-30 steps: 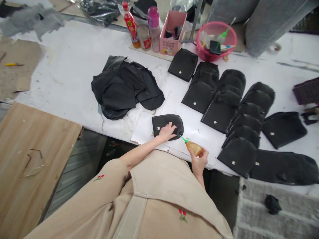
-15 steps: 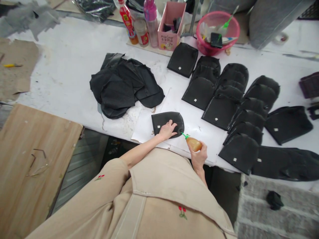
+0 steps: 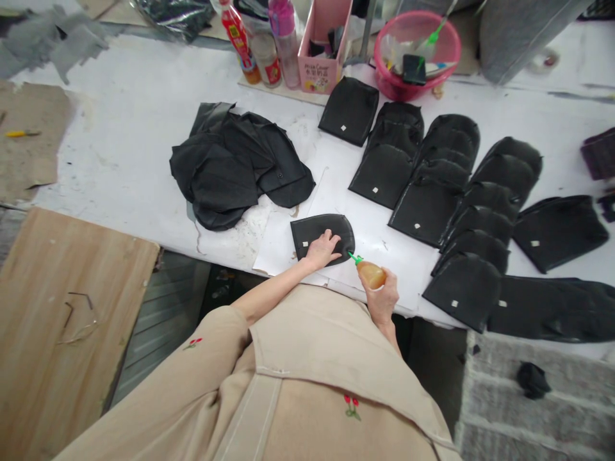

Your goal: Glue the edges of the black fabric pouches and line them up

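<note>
A black, round-ended flat piece (image 3: 312, 228) with a small white tag lies on white paper near the table's front edge. My left hand (image 3: 321, 251) rests flat on it with the fingers spread. My right hand (image 3: 383, 298) is wrapped round a squeeze bottle (image 3: 371, 275) of amber liquid, tilted so that its green nozzle touches or nearly touches the piece's rounded right edge. Whether any liquid is coming out is too small to tell. To the upper left is a loose heap of black pieces (image 3: 240, 163).
Overlapping rows of similar black pieces (image 3: 461, 288) spread over the right side. At the back stand bottles (image 3: 240, 41), a pink box (image 3: 321, 70) and a pink basin (image 3: 384, 80). Eyeglasses (image 3: 79, 330) lie on a wooden board (image 3: 38, 384) at the left.
The view has shifted slightly. Both hands, the bottle and the black piece keep nearly the same positions, with the nozzle still at the piece's right edge.
</note>
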Demonstrator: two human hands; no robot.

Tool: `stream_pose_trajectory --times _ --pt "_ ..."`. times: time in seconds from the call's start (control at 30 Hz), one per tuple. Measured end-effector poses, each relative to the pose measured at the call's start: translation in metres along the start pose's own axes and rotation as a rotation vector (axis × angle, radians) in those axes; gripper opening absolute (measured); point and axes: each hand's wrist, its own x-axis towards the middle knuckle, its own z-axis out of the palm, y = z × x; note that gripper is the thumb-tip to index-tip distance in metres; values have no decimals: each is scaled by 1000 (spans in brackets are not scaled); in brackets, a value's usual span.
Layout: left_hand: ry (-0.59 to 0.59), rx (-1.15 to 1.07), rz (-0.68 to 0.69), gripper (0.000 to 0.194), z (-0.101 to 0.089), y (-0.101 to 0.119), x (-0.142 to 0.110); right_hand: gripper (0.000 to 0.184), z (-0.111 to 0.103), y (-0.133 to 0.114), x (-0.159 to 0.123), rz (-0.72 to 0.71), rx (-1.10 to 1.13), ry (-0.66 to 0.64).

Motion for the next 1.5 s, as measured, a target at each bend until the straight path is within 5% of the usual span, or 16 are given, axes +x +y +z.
stream_pose_trajectory --times 1.5 --pt "-25 -5 12 52 -1 -3 11 69 10 -13 -35 94 37 -80"
